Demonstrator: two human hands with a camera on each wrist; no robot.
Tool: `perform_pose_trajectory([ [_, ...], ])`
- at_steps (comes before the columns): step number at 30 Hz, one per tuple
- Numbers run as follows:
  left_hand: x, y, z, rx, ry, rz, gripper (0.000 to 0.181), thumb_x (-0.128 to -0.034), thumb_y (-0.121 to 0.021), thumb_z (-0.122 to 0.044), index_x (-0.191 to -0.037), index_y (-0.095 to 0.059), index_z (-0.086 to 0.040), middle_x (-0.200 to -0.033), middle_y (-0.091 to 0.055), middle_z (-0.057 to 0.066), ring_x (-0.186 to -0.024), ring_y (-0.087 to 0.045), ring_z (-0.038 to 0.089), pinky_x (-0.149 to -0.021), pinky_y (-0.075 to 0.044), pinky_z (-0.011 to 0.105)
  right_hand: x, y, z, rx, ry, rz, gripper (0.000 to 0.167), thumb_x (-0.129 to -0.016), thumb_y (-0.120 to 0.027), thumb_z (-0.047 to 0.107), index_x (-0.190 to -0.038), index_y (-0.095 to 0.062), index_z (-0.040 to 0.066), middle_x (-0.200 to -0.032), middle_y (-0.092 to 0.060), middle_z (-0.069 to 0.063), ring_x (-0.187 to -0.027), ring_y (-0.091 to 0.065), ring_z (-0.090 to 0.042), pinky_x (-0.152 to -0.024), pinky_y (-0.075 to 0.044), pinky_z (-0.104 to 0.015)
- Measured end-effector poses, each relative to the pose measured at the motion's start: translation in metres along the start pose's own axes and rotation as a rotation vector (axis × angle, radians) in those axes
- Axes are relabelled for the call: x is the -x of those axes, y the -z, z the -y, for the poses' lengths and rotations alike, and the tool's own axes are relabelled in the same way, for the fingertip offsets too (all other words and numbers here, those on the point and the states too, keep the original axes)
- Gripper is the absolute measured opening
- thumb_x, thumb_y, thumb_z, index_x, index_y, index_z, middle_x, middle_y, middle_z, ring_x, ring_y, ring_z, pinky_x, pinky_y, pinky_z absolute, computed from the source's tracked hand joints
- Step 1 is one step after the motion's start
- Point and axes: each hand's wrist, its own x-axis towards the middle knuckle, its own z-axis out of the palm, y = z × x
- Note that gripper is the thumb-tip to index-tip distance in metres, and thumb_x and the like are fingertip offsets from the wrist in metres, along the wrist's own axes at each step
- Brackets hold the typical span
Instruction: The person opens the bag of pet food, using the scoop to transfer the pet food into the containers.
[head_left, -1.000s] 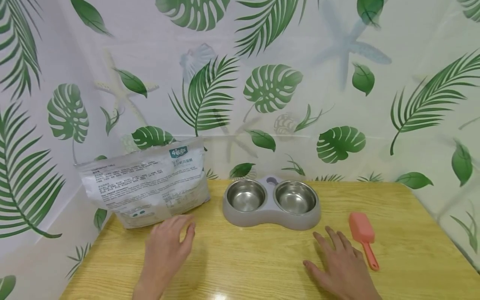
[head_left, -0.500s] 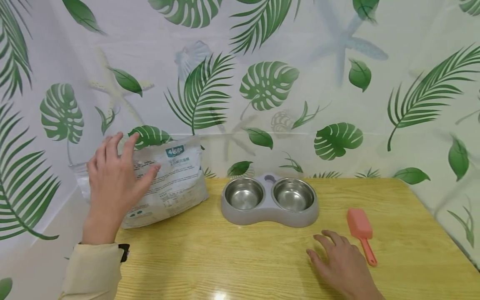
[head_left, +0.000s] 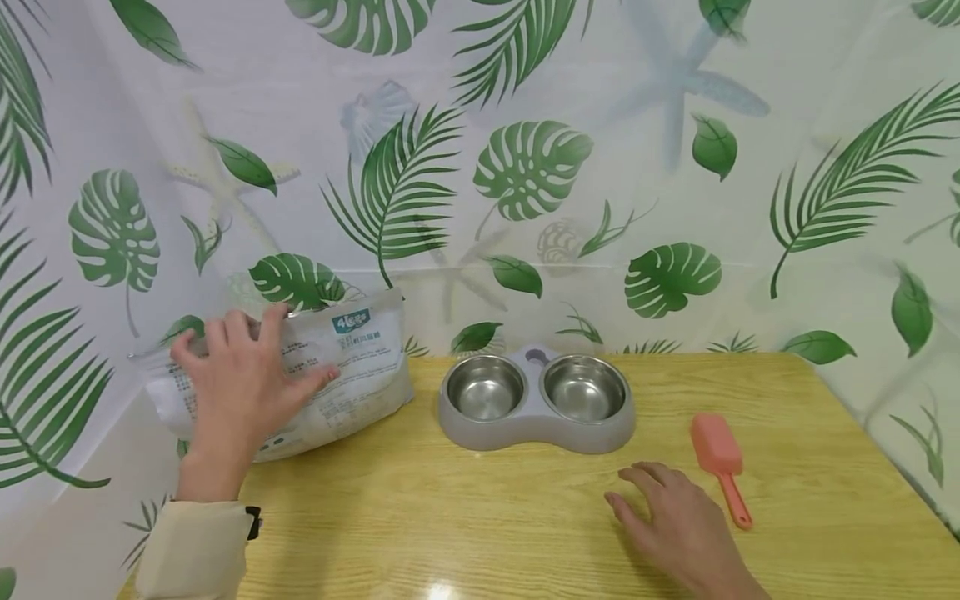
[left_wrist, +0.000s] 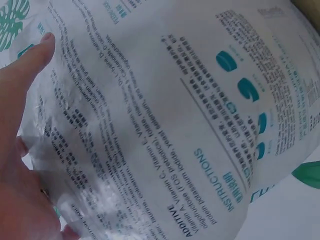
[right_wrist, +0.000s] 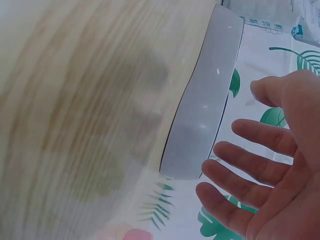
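White printed plastic bag with a teal logo (head_left: pixel 352 392) is where the action is, sitting up around 10 o'clock on the yellow wood-grain table (head_left: pixel 450 525). I'd call it early days: the left hand (head_left: pixel 243 375) is at the bag, and that's about all that's under way. The grey peanut-shaped plastic stand (head_left: pixel 536 429) is at 12 with shiny metal showing inside its two round steel bowls (head_left: pixel 487 400), and the coral-pink plastic scoop (head_left: pixel 716 446) just lies at 2 o'clock, handle towards 5, with no hand on it.

Pose-wise, the left arm comes up from 7 o'clock in its cream sleeve (head_left: pixel 195 550). Fingers are spread wide along the bag's top edge, thumb stretched out straight across the printed face. Looks like contact to me, but I don't see any real pinch, and how hard it presses I can't tell. The right hand (head_left: pixel 671 517) is loose, fingers slightly bent and apart, holding nothing, scoop at its 1 o'clock.
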Motion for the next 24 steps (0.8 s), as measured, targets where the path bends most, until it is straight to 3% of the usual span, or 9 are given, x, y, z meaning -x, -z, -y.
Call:
perform_pose_trajectory([
  [7, 0.023, -0.014, -0.01, 0.029, -0.05, -0.083, 0.088, -0.0675, -0.089, -0.059, -0.131, -0.055, -0.009, -0.097, -0.057, 0.027, -0.092, -0.05, 0.047, -0.089, -0.03, 0.074, -0.009, 0.003, 0.02, -0.109, -0.056, 0.033, 0.033, -0.093, -0.075, 0.035, -0.115, -0.074, 0.01, -0.115, -0.075, -0.008, -0.104, -0.072, -0.032, -0.079, -0.06, -0.051],
  [12, 0.046, -0.02, -0.019, 0.065, -0.048, -0.099, 0.081, -0.0632, -0.094, -0.053, -0.122, -0.061, -0.009, -0.097, -0.066, 0.024, -0.089, -0.059, 0.045, -0.082, -0.034, 0.069, -0.018, 0.0, 0.036, -0.175, 0.002, 0.014, 0.033, -0.094, -0.075, 0.033, -0.119, -0.073, 0.012, -0.115, -0.076, -0.004, -0.108, -0.072, -0.028, -0.086, -0.059, -0.05],
  [16, 0.059, -0.023, -0.029, 0.063, -0.052, -0.103, 0.078, -0.0615, -0.096, -0.05, -0.12, -0.064, -0.009, -0.096, -0.07, 0.02, -0.085, -0.062, 0.042, -0.078, -0.034, 0.067, -0.027, -0.004, 0.047, -0.173, 0.102, -0.054, 0.031, -0.09, -0.08, 0.028, -0.118, -0.072, 0.015, -0.107, -0.077, -0.001, -0.101, -0.074, -0.022, -0.082, -0.061, -0.044],
  [20, 0.071, -0.028, -0.039, 0.069, -0.046, -0.092, 0.073, -0.061, -0.098, -0.046, -0.117, -0.067, -0.009, -0.09, -0.069, 0.017, -0.08, -0.062, 0.039, -0.077, -0.035, 0.064, -0.035, -0.011, 0.057, -0.192, 0.29, -0.196, 0.035, -0.084, -0.085, 0.02, -0.115, -0.072, 0.012, -0.101, -0.076, 0.0, -0.095, -0.073, -0.017, -0.077, -0.061, -0.037],
  [24, 0.082, -0.036, -0.05, 0.052, -0.068, -0.076, 0.069, -0.0625, -0.097, -0.045, -0.114, -0.068, -0.009, -0.089, -0.07, 0.014, -0.079, -0.065, 0.036, -0.074, -0.036, 0.059, -0.044, -0.02, 0.068, -0.24, 0.488, -0.335, 0.027, -0.098, -0.072, 0.029, -0.116, -0.071, 0.009, -0.103, -0.073, -0.002, -0.094, -0.071, -0.018, -0.076, -0.06, -0.032],
])
